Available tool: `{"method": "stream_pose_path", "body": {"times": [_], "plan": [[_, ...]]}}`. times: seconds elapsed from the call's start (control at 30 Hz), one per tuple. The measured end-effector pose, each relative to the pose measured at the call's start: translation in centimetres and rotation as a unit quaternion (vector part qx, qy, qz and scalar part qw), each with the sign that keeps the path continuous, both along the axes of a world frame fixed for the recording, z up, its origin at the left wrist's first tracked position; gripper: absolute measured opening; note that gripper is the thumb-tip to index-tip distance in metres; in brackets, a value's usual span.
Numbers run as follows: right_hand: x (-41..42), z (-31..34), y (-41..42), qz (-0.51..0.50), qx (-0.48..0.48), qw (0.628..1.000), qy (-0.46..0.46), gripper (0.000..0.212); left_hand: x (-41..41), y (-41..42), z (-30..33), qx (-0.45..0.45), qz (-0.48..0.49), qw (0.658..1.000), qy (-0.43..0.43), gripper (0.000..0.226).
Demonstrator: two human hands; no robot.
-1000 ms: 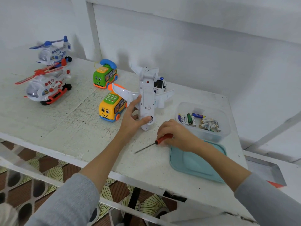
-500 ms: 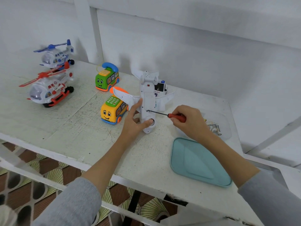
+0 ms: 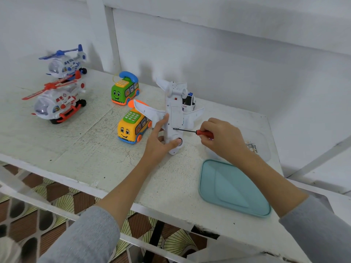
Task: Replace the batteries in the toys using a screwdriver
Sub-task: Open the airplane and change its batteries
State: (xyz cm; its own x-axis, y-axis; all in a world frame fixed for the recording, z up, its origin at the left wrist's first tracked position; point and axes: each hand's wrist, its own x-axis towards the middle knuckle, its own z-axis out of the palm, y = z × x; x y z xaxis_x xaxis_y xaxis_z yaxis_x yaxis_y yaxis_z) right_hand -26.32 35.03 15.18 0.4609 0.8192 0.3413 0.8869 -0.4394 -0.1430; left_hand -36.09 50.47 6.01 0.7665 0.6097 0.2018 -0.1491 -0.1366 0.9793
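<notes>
**Shelf inventory, left to right: aeroplane under the screwdriver**

1. Far left, I see a blue-rotor helicopter (image 3: 65,62) at the back of the white table (image 3: 79,149), with a red-rotor helicopter (image 3: 57,102) just in front of it.
2. Green telephone bus (image 3: 124,91), back centre; yellow telephone bus (image 3: 133,128) nearer me, beside the aeroplane's wing.
3. White toy aeroplane (image 3: 173,114), standing nose-down on the table, belly towards me. My left hand (image 3: 159,143) grips its lower body, thumb curled over the nose end.
4. A police toy car (image 3: 189,101) is partly hidden behind the aeroplane.
5. Red-handled screwdriver (image 3: 193,131), lying level, tip touching the aeroplane's belly. My right hand (image 3: 222,139) pinches the handle.
6. Teal lid (image 3: 233,188), flat near the front edge.
7. Clear container (image 3: 260,149), mostly hidden behind my right hand; I cannot make out its contents.
</notes>
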Motion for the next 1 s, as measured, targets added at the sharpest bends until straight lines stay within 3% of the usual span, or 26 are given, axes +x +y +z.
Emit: {"method": "stream_pose_path", "body": {"times": [0.1, 0.2, 0.27, 0.37, 0.47, 0.57, 0.63, 0.73, 0.83, 0.9, 1.0], "plan": [[-0.4, 1.0, 0.7, 0.004, -0.036, 0.992, -0.118, 0.006, 0.1, -0.1, 0.0, 0.004, 0.002, 1.0, 0.002, 0.077], [-0.9, 1.9, 1.5, -0.014, -0.022, 0.986, -0.164, 0.02, 0.1, -0.2, -0.1, 0.008, 0.005, 1.0, 0.009, 0.077], [-1.1, 2.2, 2.0, -0.008, -0.025, 0.984, -0.175, 0.017, 0.2, -0.1, -0.2, 0.012, 0.007, 1.0, 0.01, 0.078], [-0.9, 2.0, 2.3, -0.039, -0.055, 0.991, -0.113, 0.028, 0.3, 0.2, -0.3, 0.002, 0.015, 1.0, 0.012, 0.078], [-0.7, 2.0, 1.7, 0.026, 0.006, 1.0, 0.013, 0.028, 0.2, 0.3, -0.3, -0.021, 0.029, 0.999, 0.012, 0.077], [-0.5, 2.2, 1.2, 0.066, 0.025, 0.997, 0.015, 0.02, 0.2, 0.2, -0.3, -0.006, 0.021, 1.0, 0.012, 0.077], [-0.4, 2.2, 1.2, 0.035, 0.045, 0.998, -0.007, 0.014, 0.2, 0.0, -0.1, 0.007, 0.014, 1.0, 0.015, 0.077], [-0.4, 2.2, 1.6, -0.03, 0.029, 0.998, -0.036, 0.026, 0.0, -0.2, 0.2, 0.022, 0.009, 0.999, 0.028, 0.076], [-0.8, 2.6, 1.6, 0.053, 0.063, 0.996, 0.043, 0.025, 0.0, -0.3, 0.2, 0.027, 0.006, 0.999, 0.035, 0.076], [-0.8, 2.9, 1.5, 0.07, 0.054, 0.995, 0.04, 0.022, 0.1, -0.3, 0.2, 0.037, 0.007, 0.999, 0.035, 0.076], [-0.9, 3.1, 1.5, -0.026, 0.027, 0.999, -0.011, 0.026, 0.1, -0.2, 0.2, 0.038, 0.006, 0.998, 0.041, 0.077]]}}
